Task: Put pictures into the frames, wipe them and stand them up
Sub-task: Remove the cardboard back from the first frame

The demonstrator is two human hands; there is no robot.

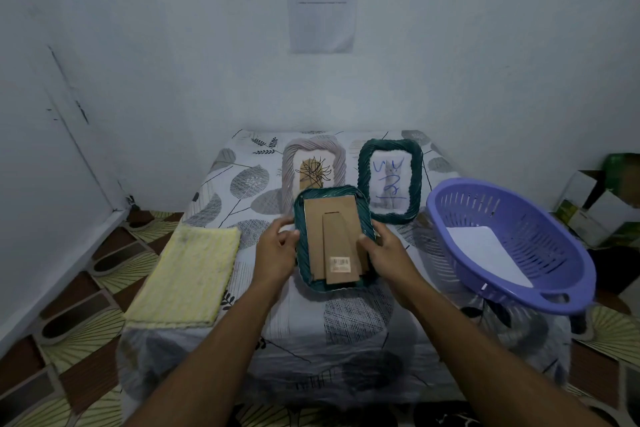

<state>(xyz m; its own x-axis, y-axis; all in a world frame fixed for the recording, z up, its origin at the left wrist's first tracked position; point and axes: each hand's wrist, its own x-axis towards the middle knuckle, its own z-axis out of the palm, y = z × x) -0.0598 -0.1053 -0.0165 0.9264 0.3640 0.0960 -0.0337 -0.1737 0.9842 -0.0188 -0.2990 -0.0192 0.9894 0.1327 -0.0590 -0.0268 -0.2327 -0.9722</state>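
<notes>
I hold a green woven picture frame point(300, 250) back side up over the middle of the table, its brown cardboard back and stand point(337, 246) facing me. My left hand point(275, 250) grips its left edge and my right hand point(384, 253) grips its right edge, thumb on the cardboard. Behind it a pale grey woven frame point(341, 158) with a flower drawing stands upright. To the right a second green frame point(417, 180) with a blue-scribbled picture stands upright.
A folded yellow cloth point(188, 274) lies at the table's left edge. A purple plastic basket point(550, 218) holding a white sheet point(485, 250) sits tilted at the right. The table point(346, 322) wears a leaf-patterned cover against a white wall. Cardboard boxes point(588, 204) stand far right.
</notes>
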